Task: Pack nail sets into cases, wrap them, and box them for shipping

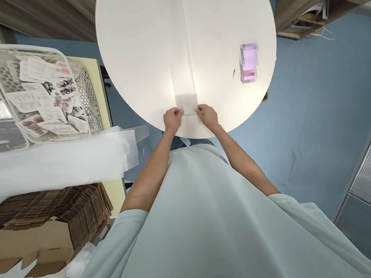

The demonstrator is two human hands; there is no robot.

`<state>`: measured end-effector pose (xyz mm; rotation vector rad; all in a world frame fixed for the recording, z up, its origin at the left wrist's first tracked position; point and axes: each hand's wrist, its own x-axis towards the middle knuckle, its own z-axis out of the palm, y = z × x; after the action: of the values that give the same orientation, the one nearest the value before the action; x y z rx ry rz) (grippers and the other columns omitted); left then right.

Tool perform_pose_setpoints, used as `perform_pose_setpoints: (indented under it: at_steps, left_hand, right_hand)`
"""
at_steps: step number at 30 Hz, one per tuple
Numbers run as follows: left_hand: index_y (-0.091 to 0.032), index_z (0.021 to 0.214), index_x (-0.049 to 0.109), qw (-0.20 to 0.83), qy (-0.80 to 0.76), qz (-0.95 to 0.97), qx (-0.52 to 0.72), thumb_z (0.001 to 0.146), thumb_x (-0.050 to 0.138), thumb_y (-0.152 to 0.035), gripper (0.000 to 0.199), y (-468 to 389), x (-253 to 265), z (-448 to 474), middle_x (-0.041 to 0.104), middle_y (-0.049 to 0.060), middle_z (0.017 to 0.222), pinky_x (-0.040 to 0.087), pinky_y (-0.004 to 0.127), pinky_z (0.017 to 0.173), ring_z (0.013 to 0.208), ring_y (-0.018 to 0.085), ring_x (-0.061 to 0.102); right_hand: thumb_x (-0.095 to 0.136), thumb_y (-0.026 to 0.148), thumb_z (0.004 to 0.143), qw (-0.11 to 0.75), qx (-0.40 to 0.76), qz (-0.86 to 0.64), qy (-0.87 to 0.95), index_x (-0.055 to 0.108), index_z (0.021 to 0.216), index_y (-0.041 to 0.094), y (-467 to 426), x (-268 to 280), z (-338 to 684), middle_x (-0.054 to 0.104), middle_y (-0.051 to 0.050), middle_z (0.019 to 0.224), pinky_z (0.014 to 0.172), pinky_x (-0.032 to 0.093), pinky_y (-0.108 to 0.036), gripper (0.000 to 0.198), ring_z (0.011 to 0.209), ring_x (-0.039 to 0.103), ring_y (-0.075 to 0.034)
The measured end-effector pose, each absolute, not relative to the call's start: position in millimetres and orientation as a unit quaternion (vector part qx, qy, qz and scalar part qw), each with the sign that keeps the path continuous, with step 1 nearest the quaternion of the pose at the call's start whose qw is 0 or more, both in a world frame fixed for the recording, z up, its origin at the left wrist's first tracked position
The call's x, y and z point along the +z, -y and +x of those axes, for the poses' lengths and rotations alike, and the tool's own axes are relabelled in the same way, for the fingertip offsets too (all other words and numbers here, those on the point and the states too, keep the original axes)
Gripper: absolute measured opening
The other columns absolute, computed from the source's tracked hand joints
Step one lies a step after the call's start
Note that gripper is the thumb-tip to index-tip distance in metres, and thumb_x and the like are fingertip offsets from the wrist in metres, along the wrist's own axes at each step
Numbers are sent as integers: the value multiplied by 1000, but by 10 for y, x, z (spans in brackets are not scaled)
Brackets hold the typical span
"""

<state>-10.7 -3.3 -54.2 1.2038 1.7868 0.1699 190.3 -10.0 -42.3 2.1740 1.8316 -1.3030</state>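
A long, thin white strip point(177, 34), like packing foam, runs down the round white table point(137, 40) toward me. Its near end is doubled over into a flat, squarish fold point(186, 103) close to the table's front edge. My left hand point(173, 120) is closed in a pinch on the left corner of this folded end. At the right corner, my right hand point(207, 117) pinches the strip between thumb and fingers. Anything inside the fold is hidden.
A pixelated pink-purple object point(249, 62) lies on the table's right side, near a small dark mark. To the left are a white basket point(91, 97) of printed cards, a stack of white sheeting point(47, 166) and flattened cardboard boxes point(40, 210).
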Motion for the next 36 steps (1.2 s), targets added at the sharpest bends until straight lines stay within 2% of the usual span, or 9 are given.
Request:
perform_pose_setpoints:
  at_steps: [6, 11, 14, 18, 20, 26, 29, 32, 36]
  left_hand:
    - [-22, 99, 78, 461, -767, 443, 45, 100, 71, -37, 17, -76, -615, -42, 85, 13, 110, 60, 45, 103, 110, 33, 77]
    - [-23, 120, 74, 416, -759, 493, 89, 101, 70, -38, 25, -50, -648, -44, 80, 15, 123, 60, 56, 108, 120, 37, 73]
    - [-19, 134, 72, 378, -689, 610, 103, 109, 58, -37, 33, -72, -626, -16, 70, 22, 145, 53, 61, 119, 140, 42, 65]
    - [-13, 149, 67, 394, -572, 716, 75, 115, 32, -25, 50, -129, -638, 28, 61, 25, 163, 45, 58, 131, 157, 39, 55]
    - [-13, 158, 63, 403, -553, 725, 75, 117, 29, -29, 55, -127, -668, 11, 59, 23, 169, 42, 57, 135, 161, 37, 53]
    - [-13, 166, 58, 401, -549, 731, 59, 112, 38, -26, 59, 29, -647, -106, 50, 22, 180, 37, 62, 139, 168, 38, 47]
    - [-13, 166, 58, 394, -536, 745, 43, 108, 44, -24, 61, 186, -530, -146, 49, 24, 180, 37, 65, 138, 169, 39, 46]
    - [-15, 166, 59, 394, -518, 759, 20, 107, 57, -35, 62, 383, -395, -215, 51, 24, 178, 36, 67, 138, 167, 41, 47]
    - [-20, 169, 57, 410, -496, 765, -9, 96, 78, -38, 78, 578, -312, -347, 52, 22, 178, 35, 66, 138, 167, 43, 47]
  right_hand:
    - [62, 34, 112, 30, -409, 738, -535, 73, 121, 22, -21, -435, 1813, 82, -13, 121, 98, 64, -52, 18, 107, 75, -34]
    - [46, 16, 112, -10, -325, 670, -667, 70, 139, 18, -18, -383, 1747, 70, -20, 153, 113, 60, -57, 36, 140, 65, -37]
    - [37, 12, 114, -10, -325, 603, -728, 69, 146, 19, -57, -374, 1768, 61, -18, 169, 128, 50, -61, 46, 158, 54, -36]
    - [43, 13, 115, 9, -357, 562, -746, 64, 156, 18, -136, -411, 1867, 58, -18, 174, 136, 45, -62, 47, 163, 52, -35]
    - [47, 13, 113, 19, -364, 553, -749, 62, 159, 16, -144, -428, 1913, 55, -18, 177, 138, 43, -60, 49, 165, 51, -34]
    - [58, 7, 103, 30, -376, 546, -748, 52, 169, 13, 31, -437, 1906, 40, -19, 187, 142, 38, -56, 67, 174, 40, -32]
    - [52, 8, 103, 31, -383, 544, -746, 51, 171, 12, 229, -406, 1877, 40, -21, 186, 141, 39, -58, 67, 174, 40, -33]
    - [55, 14, 105, 27, -389, 522, -759, 52, 170, 9, 470, -358, 1901, 42, -24, 184, 138, 42, -59, 65, 171, 44, -36]
    - [61, 24, 106, 16, -393, 502, -770, 56, 168, 13, 710, -327, 2000, 47, -22, 182, 135, 44, -62, 63, 169, 47, -38]
